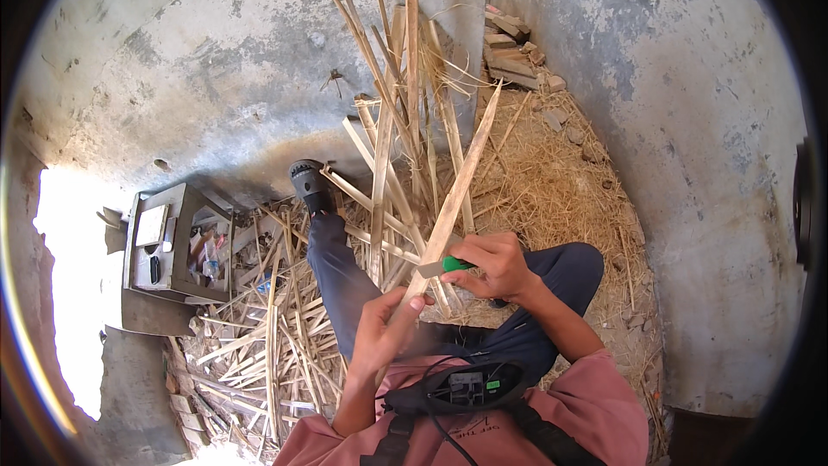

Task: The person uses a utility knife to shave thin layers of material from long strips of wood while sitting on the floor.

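A long pale bamboo strip [464,177] slants up and away from my body, its pointed far end near the wall corner. My left hand [385,328] is closed round the lower part of it, thumb along its face. My right hand [498,266] grips a knife with a green handle [454,264], whose flat metal blade [430,268] lies across the strip just above my left hand. Behind, split bamboo strips [385,134] stand leaning on the wall between my legs.
A dark metal cabinet [138,285] with small items sits at left beside a bright opening. Cut strips [263,354] are strewn over the floor, with straw shavings [586,198] toward the right. Broken bricks [517,60] are piled in the corner. Weathered walls [707,173] enclose the space.
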### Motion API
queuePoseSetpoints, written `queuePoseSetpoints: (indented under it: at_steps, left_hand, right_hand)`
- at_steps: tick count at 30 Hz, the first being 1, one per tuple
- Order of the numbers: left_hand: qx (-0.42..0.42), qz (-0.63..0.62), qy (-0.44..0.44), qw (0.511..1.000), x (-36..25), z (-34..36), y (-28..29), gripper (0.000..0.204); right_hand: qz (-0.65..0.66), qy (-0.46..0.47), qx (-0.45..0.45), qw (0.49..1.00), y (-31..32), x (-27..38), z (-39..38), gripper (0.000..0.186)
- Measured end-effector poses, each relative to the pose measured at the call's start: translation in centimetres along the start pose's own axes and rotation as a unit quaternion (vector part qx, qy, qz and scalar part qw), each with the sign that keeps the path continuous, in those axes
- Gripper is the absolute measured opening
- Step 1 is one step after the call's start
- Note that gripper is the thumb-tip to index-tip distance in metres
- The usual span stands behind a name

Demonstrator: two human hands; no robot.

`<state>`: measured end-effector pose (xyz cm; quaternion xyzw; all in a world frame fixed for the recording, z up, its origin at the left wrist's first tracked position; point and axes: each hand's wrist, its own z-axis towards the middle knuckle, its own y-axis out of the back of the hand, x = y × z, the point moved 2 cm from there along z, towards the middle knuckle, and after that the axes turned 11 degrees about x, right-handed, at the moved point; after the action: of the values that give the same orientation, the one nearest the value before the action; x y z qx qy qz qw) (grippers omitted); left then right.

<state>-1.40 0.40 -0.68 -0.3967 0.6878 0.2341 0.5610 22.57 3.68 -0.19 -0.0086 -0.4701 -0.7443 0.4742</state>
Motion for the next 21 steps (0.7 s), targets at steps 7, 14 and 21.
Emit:
queuePoseSetpoints:
  at_steps: [7,14,21]
  left_hand:
    - [-0.009,-0.006,0.001,1.000,-0.3,-0.2,-0.9,0.030]
    - [-0.019,0.032,-0.028,0.999,0.2,-0.1,-0.9,0.042]
    - [0.018,0.023,-0.018,0.999,1.9,-2.2,0.0,0.040]
  right_hand:
    - [-0.031,-0.028,-0.019,0.999,0.5,-0.1,-0.2,0.034]
    - [-0.052,-0.039,-0.009,0.998,0.7,-0.4,-0.2,0.033]
    - [-0.056,-0.259,-0.180,0.947,5.1,-5.2,-0.9,0.030]
